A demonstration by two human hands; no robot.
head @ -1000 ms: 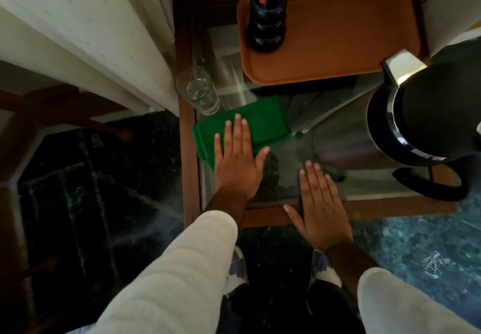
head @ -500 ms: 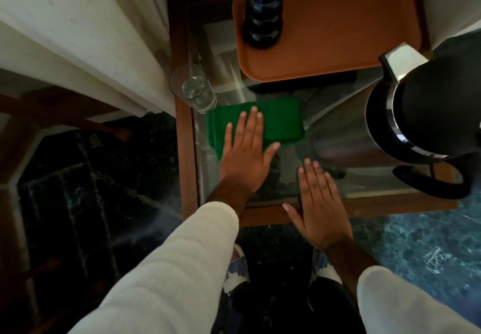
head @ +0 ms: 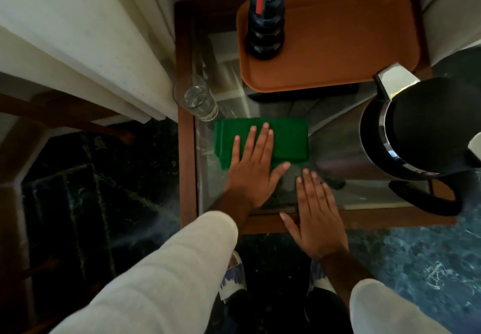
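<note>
A folded green cloth (head: 286, 138) lies flat on the glass top of a small wood-framed table (head: 186, 167). My left hand (head: 253, 167) presses on the cloth's near left part with straight, spread fingers. Flat on the glass and the table's near wooden edge rests my right hand (head: 316, 211), fingers straight, just right of the left hand and apart from the cloth.
A clear drinking glass (head: 199, 99) stands at the table's left edge, close to the cloth. An orange tray (head: 351, 36) at the back carries a blue spray bottle (head: 265, 28). A black and steel kettle (head: 421, 130) stands at the right. White curtains (head: 91, 34) hang at left.
My left hand has slid the green cloth to the right and a little away from me across the glass. My right hand has stayed where it was.
</note>
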